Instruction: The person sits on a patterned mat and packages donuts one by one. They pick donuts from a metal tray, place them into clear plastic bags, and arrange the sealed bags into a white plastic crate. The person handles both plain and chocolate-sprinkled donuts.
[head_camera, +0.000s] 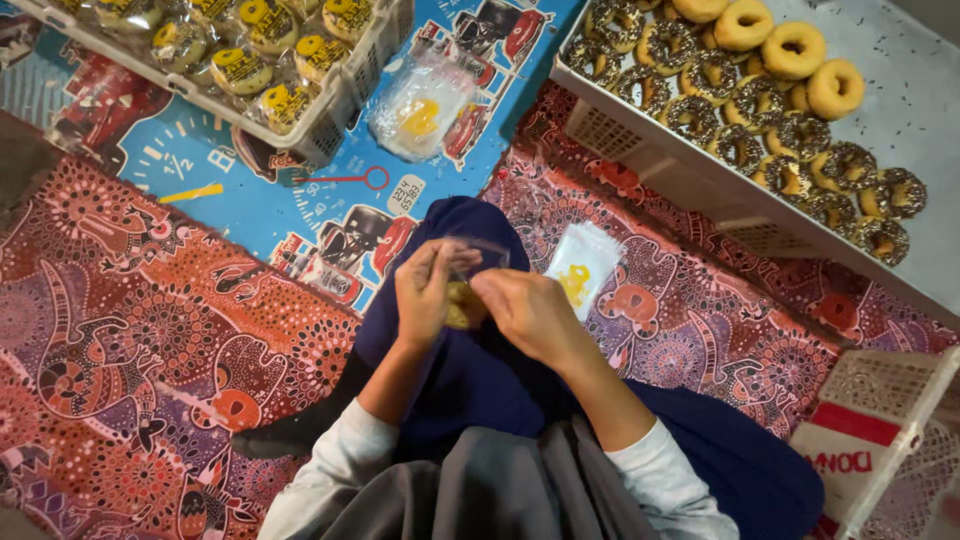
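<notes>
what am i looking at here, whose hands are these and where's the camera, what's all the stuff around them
This is one picture from a camera worn on a person's head, looking straight down at their own two bare hands; no machine is involved. The person sits on a patterned red cloth spread over the floor. The left hand and the right hand meet over the lap and together hold a doughnut in a small clear bag. To the right lies a stack of empty clear bags. Further off lies one bagged doughnut on a blue printed sheet. Top left is a white crate of bagged doughnuts; top right is a tray of loose doughnuts, most sprinkled, a few plain.
</notes>
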